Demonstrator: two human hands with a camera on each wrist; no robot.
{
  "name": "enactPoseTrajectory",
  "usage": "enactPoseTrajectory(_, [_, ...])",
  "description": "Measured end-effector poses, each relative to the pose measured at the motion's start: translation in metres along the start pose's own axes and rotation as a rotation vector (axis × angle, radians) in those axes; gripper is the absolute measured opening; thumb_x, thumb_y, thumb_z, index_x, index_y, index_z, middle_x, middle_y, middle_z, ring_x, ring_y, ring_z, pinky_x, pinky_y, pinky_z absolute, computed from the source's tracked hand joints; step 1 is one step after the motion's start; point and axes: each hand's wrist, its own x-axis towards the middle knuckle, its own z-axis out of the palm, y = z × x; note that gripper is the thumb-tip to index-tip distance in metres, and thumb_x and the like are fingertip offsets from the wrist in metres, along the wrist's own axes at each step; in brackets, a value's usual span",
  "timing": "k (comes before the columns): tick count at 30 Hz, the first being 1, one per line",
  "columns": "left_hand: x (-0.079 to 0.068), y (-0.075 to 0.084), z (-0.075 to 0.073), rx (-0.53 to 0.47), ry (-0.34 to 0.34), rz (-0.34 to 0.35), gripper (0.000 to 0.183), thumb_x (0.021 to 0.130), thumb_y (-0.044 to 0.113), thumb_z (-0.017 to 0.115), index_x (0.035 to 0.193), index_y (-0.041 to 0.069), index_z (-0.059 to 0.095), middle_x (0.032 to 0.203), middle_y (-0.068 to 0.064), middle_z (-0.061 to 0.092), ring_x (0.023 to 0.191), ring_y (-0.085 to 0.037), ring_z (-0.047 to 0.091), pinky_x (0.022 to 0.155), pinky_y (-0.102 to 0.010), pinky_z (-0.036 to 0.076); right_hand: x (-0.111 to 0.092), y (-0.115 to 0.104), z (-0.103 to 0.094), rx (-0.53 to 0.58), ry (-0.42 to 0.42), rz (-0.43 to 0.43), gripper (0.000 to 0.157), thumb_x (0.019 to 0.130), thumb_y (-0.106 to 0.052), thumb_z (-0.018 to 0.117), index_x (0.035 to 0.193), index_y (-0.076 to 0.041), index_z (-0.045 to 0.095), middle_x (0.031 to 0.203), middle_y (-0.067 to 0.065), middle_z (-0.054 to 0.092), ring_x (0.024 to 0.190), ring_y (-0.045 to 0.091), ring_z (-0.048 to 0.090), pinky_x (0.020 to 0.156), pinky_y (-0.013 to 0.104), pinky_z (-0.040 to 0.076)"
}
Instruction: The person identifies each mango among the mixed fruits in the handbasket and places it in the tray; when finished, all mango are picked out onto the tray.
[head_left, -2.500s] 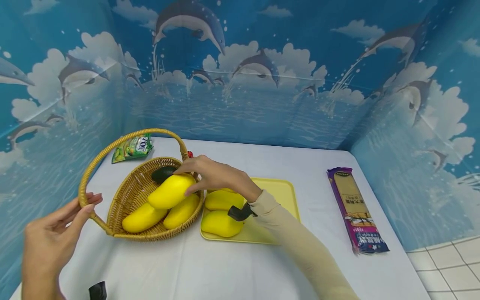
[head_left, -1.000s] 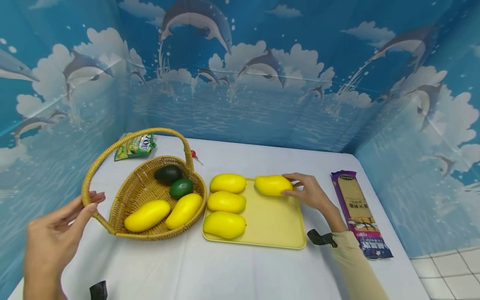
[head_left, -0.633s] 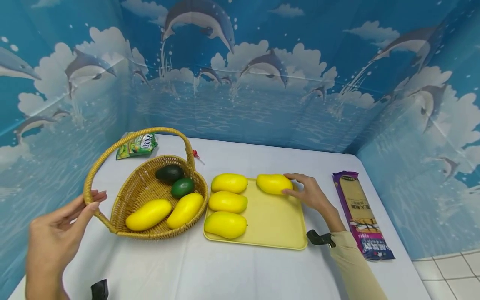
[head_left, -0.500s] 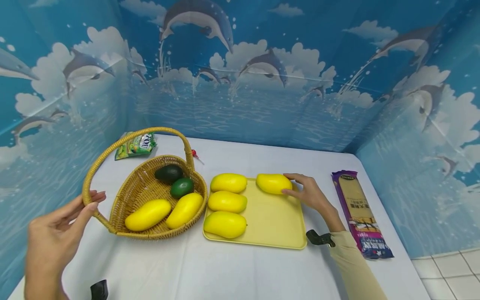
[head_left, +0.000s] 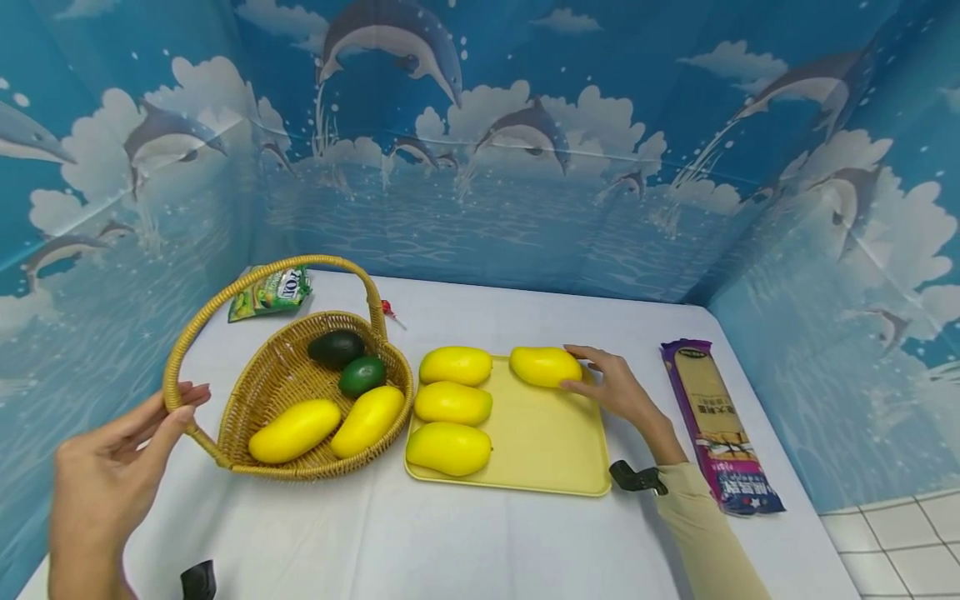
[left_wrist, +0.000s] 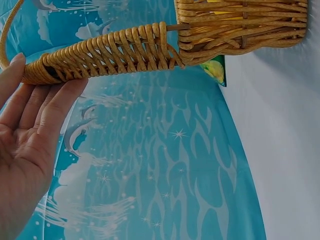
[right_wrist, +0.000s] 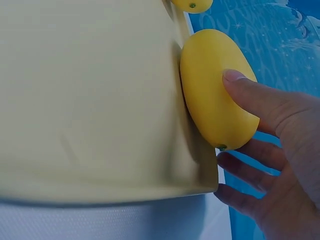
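My left hand [head_left: 112, 467] grips the handle [head_left: 174, 367] of a wicker basket [head_left: 262, 375], thumb and fingers on either side, as the left wrist view also shows. In the basket lie two mangoes [head_left: 295, 431] and two dark green avocados [head_left: 363, 377]. My right hand [head_left: 615, 387] holds another mango [right_wrist: 215, 90] at the back right of a yellow tray [head_left: 547, 450]. In the right wrist view the thumb lies on top of that mango and the fingers come under its outer side. Three more mangoes [head_left: 453, 403] are lined up along the tray's left side.
Behind the basket lies a green snack bag [head_left: 270, 293]. A red lollipop [head_left: 387, 308] is on the white cloth near the basket's handle. A purple pasta packet [head_left: 716, 425] lies right of the tray. Dolphin-printed curtains [head_left: 480, 208] surround the table's back and sides.
At first my right hand held a mango over the basket; it has since carried it right to the tray's back right. Over the last second little moves. The left hand stays on the handle.
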Motion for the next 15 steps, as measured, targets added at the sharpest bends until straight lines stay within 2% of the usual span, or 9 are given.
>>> enactPoseTrajectory(9, [0.0,-0.001,0.0,0.007,0.001,-0.002,0.041,0.102,0.02,0.077,0.142,0.027,0.07,0.127,0.003,0.078,0.116,0.014,0.062,0.099,-0.007,0.048,-0.002,-0.005,-0.003,0.0,-0.014,0.007,0.071,0.093,-0.013,0.087,0.153,0.006,0.054,0.152,0.027,0.059,0.141,0.047,0.055,0.113,0.063,0.049])
enactPoseTrajectory(15, [0.0,-0.002,-0.001,-0.003,0.002,0.012,0.041,0.102,0.019,0.077,0.142,0.028,0.071,0.126,0.005,0.078,0.117,0.014,0.062,0.099,-0.007,0.048,-0.003,-0.014,-0.016,-0.031,0.012,-0.058,0.075,0.091,-0.01,0.089,0.155,0.005,0.052,0.155,0.027,0.056,0.143,0.049,0.052,0.112,0.064,0.049])
